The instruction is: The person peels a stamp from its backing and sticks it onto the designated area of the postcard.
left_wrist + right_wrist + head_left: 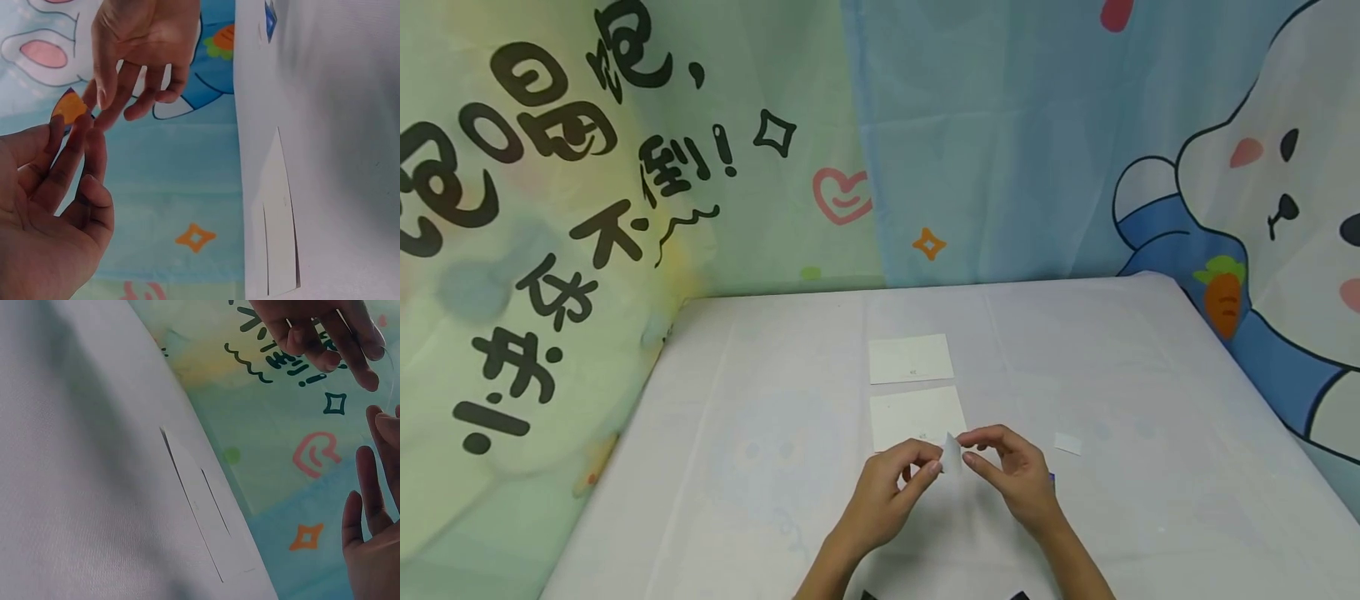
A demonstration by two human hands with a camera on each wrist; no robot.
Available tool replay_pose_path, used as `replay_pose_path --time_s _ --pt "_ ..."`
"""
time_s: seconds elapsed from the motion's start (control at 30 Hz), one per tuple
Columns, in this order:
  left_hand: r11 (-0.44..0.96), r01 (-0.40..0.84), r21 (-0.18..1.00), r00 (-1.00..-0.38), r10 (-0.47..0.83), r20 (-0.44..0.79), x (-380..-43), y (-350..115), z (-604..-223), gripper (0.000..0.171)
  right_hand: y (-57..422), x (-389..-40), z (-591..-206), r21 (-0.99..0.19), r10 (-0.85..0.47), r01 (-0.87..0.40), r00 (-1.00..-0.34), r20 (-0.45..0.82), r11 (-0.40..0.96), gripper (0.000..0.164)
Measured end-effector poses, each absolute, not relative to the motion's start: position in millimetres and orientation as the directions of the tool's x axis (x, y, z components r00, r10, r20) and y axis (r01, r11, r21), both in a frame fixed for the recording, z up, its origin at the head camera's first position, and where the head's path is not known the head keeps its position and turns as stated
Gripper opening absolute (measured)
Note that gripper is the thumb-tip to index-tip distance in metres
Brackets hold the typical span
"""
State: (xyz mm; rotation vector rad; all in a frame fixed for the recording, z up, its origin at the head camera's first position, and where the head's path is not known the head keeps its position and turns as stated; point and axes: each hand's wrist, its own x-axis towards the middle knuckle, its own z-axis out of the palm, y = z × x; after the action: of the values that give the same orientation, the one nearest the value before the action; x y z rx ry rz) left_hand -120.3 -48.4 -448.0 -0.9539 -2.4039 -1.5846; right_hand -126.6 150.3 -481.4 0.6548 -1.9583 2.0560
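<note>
In the head view my left hand (pixel 887 496) pinches a small, thin, curved piece of sticker or card (pixel 951 455) between thumb and fingers. Its pale side faces the head camera; the left wrist view shows an orange and purple face on the same piece (pixel 70 107). My right hand (pixel 1018 479) is at the piece's right edge, index fingertip close to its upper corner and thumb slightly apart from it. Whether that fingertip touches is unclear. The right hand's other fingers (pixel 147 94) are loosely extended.
Two white cards (pixel 912 359) (pixel 917 415) lie one behind the other on the white table (pixel 760 467). A small whitish slip (pixel 1067 443) lies to the right. Something blue (pixel 1052 481) shows partly behind the right hand. Printed curtains (pixel 985 150) hang behind.
</note>
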Motion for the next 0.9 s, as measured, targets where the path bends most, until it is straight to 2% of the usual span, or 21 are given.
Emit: replay_pose_path --time_s 0.17,0.3,0.6,0.9 --pt "0.254 0.573 0.779 -0.787 0.436 0.437 -121 -48 -451 0.009 149 -127 -480 -0.852 -0.136 -0.512 -0.842 0.523 -0.105 0.023" --pt "0.264 0.559 0.786 -0.799 0.426 0.424 -120 -48 -449 0.007 148 -127 -478 -0.856 -0.126 -0.51 -0.847 0.516 -0.079 0.022" --pt "0.251 0.549 0.797 -0.808 0.405 0.429 -106 -48 -414 0.006 150 -124 -474 -0.854 -0.119 -0.519 -0.846 0.519 -0.039 0.022" --pt "0.251 0.609 0.753 -0.781 0.359 0.512 -118 -49 -447 0.006 150 -121 -472 -0.858 -0.134 -0.513 -0.848 0.512 -0.033 0.021"
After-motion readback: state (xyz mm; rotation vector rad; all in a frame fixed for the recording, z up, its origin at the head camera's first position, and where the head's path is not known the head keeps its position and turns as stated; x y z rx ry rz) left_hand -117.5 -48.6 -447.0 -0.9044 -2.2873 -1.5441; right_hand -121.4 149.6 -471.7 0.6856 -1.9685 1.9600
